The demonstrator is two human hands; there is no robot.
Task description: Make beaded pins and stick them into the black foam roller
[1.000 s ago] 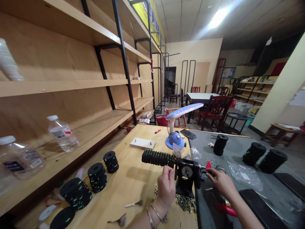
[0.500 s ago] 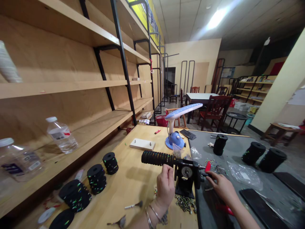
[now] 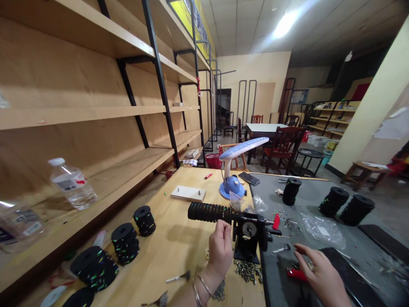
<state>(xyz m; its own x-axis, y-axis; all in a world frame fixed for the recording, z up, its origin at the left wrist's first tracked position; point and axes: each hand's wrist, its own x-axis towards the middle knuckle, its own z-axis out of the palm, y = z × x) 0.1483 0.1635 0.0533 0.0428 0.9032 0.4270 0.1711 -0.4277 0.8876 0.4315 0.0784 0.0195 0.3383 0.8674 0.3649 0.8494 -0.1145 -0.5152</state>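
Observation:
My left hand (image 3: 221,243) is closed in a pinch just below a horizontal black ridged roll (image 3: 207,212) with small coloured flecks; what its fingers hold is hidden. That roll sticks out leftward from a black hand-crank device (image 3: 248,234) with a round dial. My right hand (image 3: 321,270), fingers apart, hovers over the grey mat beside a red-handled tool (image 3: 296,274). Left of its fingertips lies a small dark-tipped brush (image 3: 281,248). Small shiny metal pieces (image 3: 247,271) are heaped below the device.
A blue desk lamp (image 3: 230,186), a phone (image 3: 249,178) and a white board with two pegs (image 3: 188,193) stand or lie farther back. Black spools (image 3: 125,243) line the left edge; others (image 3: 334,201) stand on the mat. Shelving (image 3: 128,170) rises at the left.
My right hand has left the crank side of the device and moved right and toward me, to the red-handled tool. My left hand stays in place. The view has shifted slightly.

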